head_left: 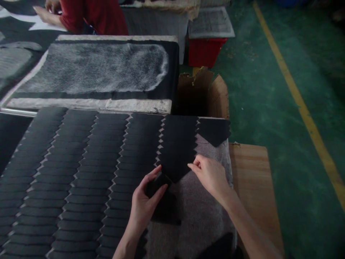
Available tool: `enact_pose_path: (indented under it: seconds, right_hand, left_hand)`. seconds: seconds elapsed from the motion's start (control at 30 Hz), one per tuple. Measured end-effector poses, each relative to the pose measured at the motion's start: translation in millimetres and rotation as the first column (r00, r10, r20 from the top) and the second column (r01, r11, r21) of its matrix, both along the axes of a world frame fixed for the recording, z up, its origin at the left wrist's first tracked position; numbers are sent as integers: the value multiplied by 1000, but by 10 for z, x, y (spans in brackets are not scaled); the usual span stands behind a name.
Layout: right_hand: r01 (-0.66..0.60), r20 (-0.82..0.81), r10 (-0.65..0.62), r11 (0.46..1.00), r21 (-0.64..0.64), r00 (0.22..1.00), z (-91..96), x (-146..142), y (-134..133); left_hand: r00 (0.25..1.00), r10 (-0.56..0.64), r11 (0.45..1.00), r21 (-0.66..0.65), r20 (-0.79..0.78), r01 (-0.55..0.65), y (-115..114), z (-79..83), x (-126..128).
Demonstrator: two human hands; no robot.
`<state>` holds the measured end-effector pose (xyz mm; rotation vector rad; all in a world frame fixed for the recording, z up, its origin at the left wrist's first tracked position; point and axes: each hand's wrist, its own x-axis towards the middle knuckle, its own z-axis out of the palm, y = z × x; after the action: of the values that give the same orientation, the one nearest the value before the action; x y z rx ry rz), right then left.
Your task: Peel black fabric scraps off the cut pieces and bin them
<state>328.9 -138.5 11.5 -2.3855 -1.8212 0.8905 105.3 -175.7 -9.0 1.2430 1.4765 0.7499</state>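
Rows of overlapping black pointed pieces (81, 169) cover a grey felt-topped table (199, 208). My left hand (147, 205) grips a small stack of black pieces (157, 187), thumb on top, at the lower end of a short column of pieces (178, 151). My right hand (211, 174) rests just right of that column, its fingers curled and the fingertips touching the edge of the lowest piece. One single black piece (214, 131) lies alone at the table's far right.
An open cardboard box (207, 93) stands behind the table's right corner. A wooden board (253, 187) lies to the right. Beyond it, a black sheet with grey fuzz (99, 68), a red bin (206, 50), and a person in red (88, 16). Green floor with a yellow line (299, 100).
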Motion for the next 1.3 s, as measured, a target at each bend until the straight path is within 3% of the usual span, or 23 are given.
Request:
enact_pose_path:
  seconds: [0.27,0.37,0.47,0.53,0.7,0.9,0.97,1.07,1.17,1.23,1.3]
  right_hand:
    - [8,40,-9,1000,22,999,100,82,-28]
    - [13,-169,-2,998,64,986,196,-3,-153]
    - [22,-527,14,998,63,850,261,-226,-316]
    - [30,-642,10,998,52,767,265,-394,-408]
    - [145,-760,-112,989,-24,640,188,-613,-526]
    - [331,-892,-265,933,-142,367,112,-529,-625]
    - [288,-912,-292,935,-208,288,94,-498,-656]
    - [206,-918,-333,934,-291,215,70,-461,-660]
    - [166,-913,-342,936,-310,224,59,-416,-618]
    - [148,-893,-299,953,-263,338,65,-373,-591]
    - [142,-828,-225,974,-177,513,78,-323,-580]
  left_hand:
    - [997,55,997,-55,44,-53,30,61,-6]
    - [994,100,982,-163,42,-92,-10,124,-60]
    - [988,139,964,-237,68,-119,-89,203,-75]
    - [983,150,959,-256,110,-118,-147,249,-48]
    - [967,161,950,-297,196,-98,-287,308,41]
    - [923,283,846,-522,263,-110,-422,349,1]
    - [935,259,859,-501,244,-108,-440,352,-37]
    - [970,121,930,-367,209,-37,-438,335,-93]
    - [986,-2,958,-282,167,50,-424,306,-133]
    - [989,-12,958,-284,145,53,-416,287,-149]
    - [991,16,957,-290,130,23,-407,271,-157]
